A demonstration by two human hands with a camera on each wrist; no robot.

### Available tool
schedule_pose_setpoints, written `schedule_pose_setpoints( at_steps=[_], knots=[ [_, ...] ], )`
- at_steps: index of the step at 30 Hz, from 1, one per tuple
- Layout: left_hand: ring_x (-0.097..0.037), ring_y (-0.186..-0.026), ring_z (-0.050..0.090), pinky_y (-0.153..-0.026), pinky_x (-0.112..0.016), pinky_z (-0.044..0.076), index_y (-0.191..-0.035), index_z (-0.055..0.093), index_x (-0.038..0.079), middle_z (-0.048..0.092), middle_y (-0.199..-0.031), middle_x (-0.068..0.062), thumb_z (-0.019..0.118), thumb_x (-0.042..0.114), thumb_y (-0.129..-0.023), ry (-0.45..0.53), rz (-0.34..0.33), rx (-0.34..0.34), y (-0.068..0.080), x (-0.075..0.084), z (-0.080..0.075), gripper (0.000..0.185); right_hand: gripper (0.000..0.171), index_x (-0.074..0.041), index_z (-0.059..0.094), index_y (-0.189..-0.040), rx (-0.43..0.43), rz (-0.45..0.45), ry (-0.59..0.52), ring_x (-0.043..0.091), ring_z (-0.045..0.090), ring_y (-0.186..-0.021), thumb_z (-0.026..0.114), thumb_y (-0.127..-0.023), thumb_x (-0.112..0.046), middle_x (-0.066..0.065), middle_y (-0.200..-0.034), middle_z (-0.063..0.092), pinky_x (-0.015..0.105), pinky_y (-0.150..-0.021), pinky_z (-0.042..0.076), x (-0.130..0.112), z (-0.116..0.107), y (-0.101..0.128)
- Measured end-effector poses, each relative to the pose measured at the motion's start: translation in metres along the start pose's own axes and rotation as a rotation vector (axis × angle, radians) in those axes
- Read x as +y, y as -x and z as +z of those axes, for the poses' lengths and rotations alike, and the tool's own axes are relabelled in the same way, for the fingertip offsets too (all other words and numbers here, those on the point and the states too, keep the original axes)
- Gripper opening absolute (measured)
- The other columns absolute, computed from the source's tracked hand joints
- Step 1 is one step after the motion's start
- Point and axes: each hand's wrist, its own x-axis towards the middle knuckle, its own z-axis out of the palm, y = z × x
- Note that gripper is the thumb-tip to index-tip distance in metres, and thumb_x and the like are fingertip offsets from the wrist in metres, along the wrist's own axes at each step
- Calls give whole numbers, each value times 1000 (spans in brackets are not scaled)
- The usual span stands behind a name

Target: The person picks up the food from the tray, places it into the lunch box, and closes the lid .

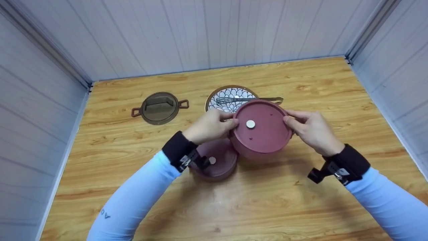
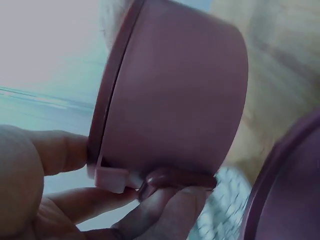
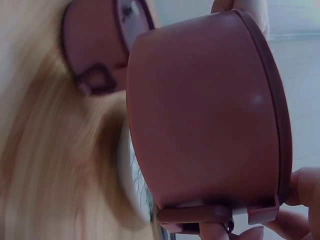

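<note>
- At the middle of the wooden table [image 1: 301, 207], both hands hold a lidded dark-red container [image 1: 262, 132] lifted and tilted so that its lid faces the head camera; a small white disc sits at the lid's centre.
- The left hand [image 1: 209, 125] grips the container at its 9 o'clock side, thumb on the lid rim; the left wrist view shows its fingers [image 2: 165, 210] curled under the side handle.
- The right hand [image 1: 309, 129] grips the 3 o'clock side, thumb on the rim; in the right wrist view its fingers [image 3: 300, 187] wrap the edge by the clasp.
- A second dark-red container [image 1: 215, 162], also lidded, stands on the table at about 7 o'clock from the held one, just beside it and partly hidden by the left wrist.
- At 12 o'clock from the held container lies a patterned plate [image 1: 227, 98], partly covered by it, with a metal fork [image 1: 247, 99] resting across it.
- At 10 o'clock, well apart, a brown translucent lid [image 1: 159, 107] with two side handles lies flat on the table.
</note>
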Motion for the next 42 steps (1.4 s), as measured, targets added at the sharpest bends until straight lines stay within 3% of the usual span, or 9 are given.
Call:
schedule_pose_setpoints(
  at_steps=[4, 7, 13, 16, 22, 26, 32, 42],
  knots=[
    [-11, -58, 53, -50, -23, 40, -107, 74, 13, 66, -73, -4, 56, 28, -102, -60, 31, 42, 18, -5, -12, 24, 38, 1, 58, -135, -5, -22, -3, 11, 67, -77, 60, -100, -15, 23, -111, 69, 24, -67, 57, -7, 18, -7],
    [-10, -58, 53, -50, -24, 40, -102, 74, 14, 65, -72, -3, 56, 28, -102, -86, 22, 88, 31, -10, -21, 23, 37, -1, 60, -133, -19, -31, 1, 12, 67, -77, 61, -99, -15, 22, -113, 69, 25, -68, 58, -14, 33, -13],
    [-12, -69, 65, -64, -26, 54, -119, 73, 13, 70, -77, -4, 57, 25, -101, -11, -19, 152, 56, -24, -35, 27, 36, -6, 62, -132, -59, -34, 10, 16, 69, -86, 64, -98, -17, 17, -116, 69, 24, -71, 58, -25, 58, -25],
    [-14, -72, 66, -69, -27, 56, -117, 73, 12, 69, -78, -3, 57, 25, -101, 19, -20, 164, 68, -34, -39, 26, 36, -7, 63, -131, -83, -25, 9, 18, 68, -90, 65, -97, -17, 15, -117, 69, 24, -73, 57, -27, 70, -30],
    [-20, -73, 66, -71, -31, 58, -123, 71, 12, 71, -81, -4, 59, 23, -101, 95, -52, 177, 85, -59, -42, 27, 36, -8, 65, -129, -145, -8, 21, 19, 67, -81, 68, -95, -20, 10, -104, 73, 23, -63, 54, -28, 89, -36],
    [-23, -74, 68, -70, -35, 59, -120, 71, 7, 72, -81, -6, 59, 22, -101, 142, -74, 175, 91, -73, -38, 27, 36, -8, 65, -129, -197, -1, 29, 18, 65, -74, 68, -95, -21, 8, -95, 74, 24, -60, 52, -25, 97, -38],
    [-28, -76, 70, -70, -37, 59, -125, 68, 3, 73, -82, -8, 60, 25, -100, 189, -81, 159, 96, -84, -31, 34, 39, -9, 64, -131, -259, -5, 49, 18, 67, -77, 68, -95, -22, 7, -95, 75, 27, -66, 54, -18, 99, -39],
    [-35, -81, 71, -72, -41, 60, -128, 65, 2, 75, -89, -11, 64, 30, -98, 270, -109, 223, 101, -104, -21, 42, 44, -12, 63, -133, -324, -41, 22, 19, 67, -75, 69, -94, -31, 4, -93, 75, 30, -64, 55, -10, 99, -41]
  ],
)
